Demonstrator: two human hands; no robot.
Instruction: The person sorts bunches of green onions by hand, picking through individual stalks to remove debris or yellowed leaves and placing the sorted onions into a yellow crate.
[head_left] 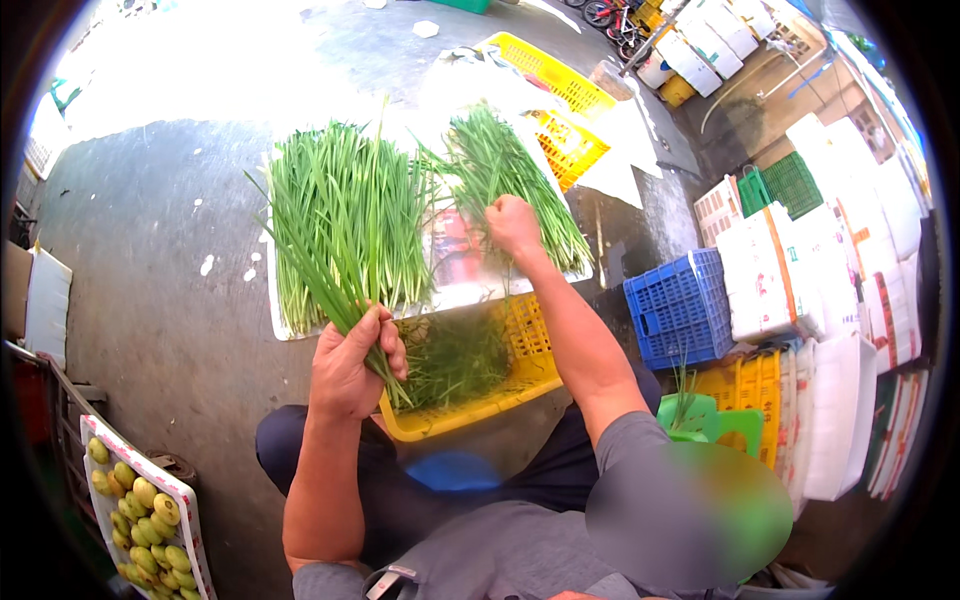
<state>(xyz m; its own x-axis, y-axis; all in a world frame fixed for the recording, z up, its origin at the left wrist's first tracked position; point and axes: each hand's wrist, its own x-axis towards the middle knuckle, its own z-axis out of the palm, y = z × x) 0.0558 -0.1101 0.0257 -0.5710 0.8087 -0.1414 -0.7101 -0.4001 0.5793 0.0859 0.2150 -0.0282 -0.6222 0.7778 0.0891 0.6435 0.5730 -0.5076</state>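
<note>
My left hand [355, 362] is closed round a bunch of long green chives [338, 288], whose leaves fan up and away over the larger pile. My right hand [512, 225] is a closed fist at the left edge of the smaller chive pile [505, 160]; what its fingers hold, if anything, is hidden. The larger chive pile [345, 190] lies at the left on a white board [470, 292]. Below the board's near edge, between my knees, stands a yellow crate [430, 428] holding loose green trimmings [455, 355].
More yellow crates [570, 150] stand beyond the board. To the right are a blue crate [680, 310], stacked white foam boxes [765, 270] and a green plastic stool [700, 420]. A white tray of green-yellow fruit [145, 520] sits at the lower left.
</note>
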